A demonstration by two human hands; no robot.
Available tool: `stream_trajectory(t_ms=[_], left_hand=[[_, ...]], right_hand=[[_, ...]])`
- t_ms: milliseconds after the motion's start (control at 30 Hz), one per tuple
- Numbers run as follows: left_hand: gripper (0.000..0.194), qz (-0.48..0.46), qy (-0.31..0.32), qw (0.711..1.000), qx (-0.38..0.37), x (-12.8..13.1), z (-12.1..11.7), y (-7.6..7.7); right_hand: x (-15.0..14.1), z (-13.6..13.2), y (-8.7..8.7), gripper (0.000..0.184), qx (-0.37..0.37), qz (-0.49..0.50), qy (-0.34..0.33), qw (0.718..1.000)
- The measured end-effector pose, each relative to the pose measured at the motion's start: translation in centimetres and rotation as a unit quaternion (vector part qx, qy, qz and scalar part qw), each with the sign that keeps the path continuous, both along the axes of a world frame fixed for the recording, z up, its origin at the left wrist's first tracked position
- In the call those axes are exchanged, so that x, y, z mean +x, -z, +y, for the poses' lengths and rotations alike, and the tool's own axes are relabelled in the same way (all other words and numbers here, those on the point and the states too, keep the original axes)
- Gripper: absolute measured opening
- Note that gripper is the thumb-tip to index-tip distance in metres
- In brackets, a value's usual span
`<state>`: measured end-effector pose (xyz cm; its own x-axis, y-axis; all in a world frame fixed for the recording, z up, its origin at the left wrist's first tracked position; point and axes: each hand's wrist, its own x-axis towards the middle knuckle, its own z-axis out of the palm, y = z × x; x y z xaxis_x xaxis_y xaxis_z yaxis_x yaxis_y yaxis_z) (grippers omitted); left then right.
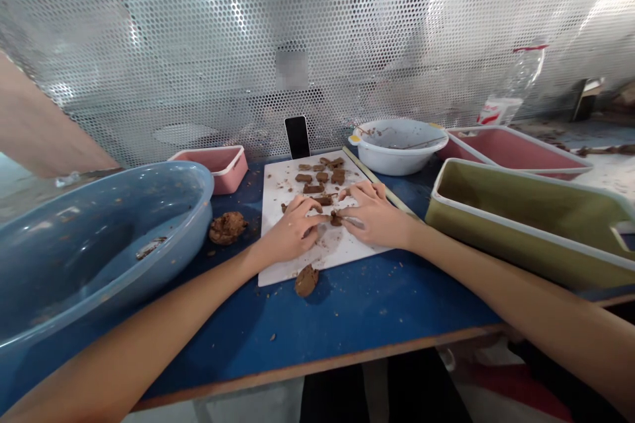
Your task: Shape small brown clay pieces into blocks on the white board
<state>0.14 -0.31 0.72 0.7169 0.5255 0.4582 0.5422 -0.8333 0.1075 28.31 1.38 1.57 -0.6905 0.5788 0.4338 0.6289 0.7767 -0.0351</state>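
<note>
Left hand (294, 231) and right hand (376, 217) pinch a small clay piece (336, 219) (likely light, soft, easily dented), best held by its sides.

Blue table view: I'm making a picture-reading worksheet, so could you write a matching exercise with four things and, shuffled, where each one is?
Things
1. Smartphone
2. Rough brown lump
3. Clear plastic bottle
4. Small brown piece

Places
A. Between the fingers of the left hand and right hand
B. Beyond the pink container on the right
C. At the far edge of the white board
D. Beside the large blue basin

Right pairs: 1-C, 2-D, 3-B, 4-A
</note>
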Motion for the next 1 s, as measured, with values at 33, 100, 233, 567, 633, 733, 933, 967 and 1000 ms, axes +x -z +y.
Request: stream_trajectory(t_ms=[33,100,233,567,633,733,933,967,1000], left_hand=[[0.045,0.0,0.001,1.0,0.0,0.0,0.0,0.0],[0.045,0.001,0.002,1.0,-0.003,0.0,0.0,0.0],[0.045,0.005,-0.001,1.0,-0.009,-0.1,0.0,-0.1],[0.045,-0.005,-0.002,1.0,-0.011,0.0,0.1,0.0],[0.045,-0.005,-0.004,1.0,-0.012,0.0,0.1,0.1],[0.043,-0.007,-0.004,1.0,-0.016,0.0,0.1,0.0],[0.04,-0.006,-0.008,1.0,-0.013,0.0,-0.1,-0.4],[0.039,-0.01,-0.008,1.0,-0.013,0.0,-0.1,-0.4],[0.039,-0.018,-0.007,1.0,-0.014,0.0,-0.1,-0.5]], right_hand=[[-0.1,-0.1,-0.1,0.03,-0.002,0.0,0.0,1.0],[-0.1,-0.3,-0.3,0.03,-0.005,-0.003,-0.001,1.0],[-0.2,-0.5,-0.3,0.031,-0.015,-0.005,-0.004,1.0],[-0.4,-1.1,-0.9,0.032,-0.039,-0.035,0.01,0.999],[-0.5,-1.1,-1.0,0.032,-0.041,-0.042,0.013,0.998],[-0.5,-1.1,-1.2,0.032,-0.045,-0.048,0.014,0.998],[-0.3,-0.9,-0.9,0.032,-0.03,-0.031,0.009,0.999],[-0.3,-0.8,-0.7,0.03,-0.026,-0.021,0.013,0.999],[-0.2,-0.8,-0.6,0.029,-0.023,-0.01,0.019,1.0]])
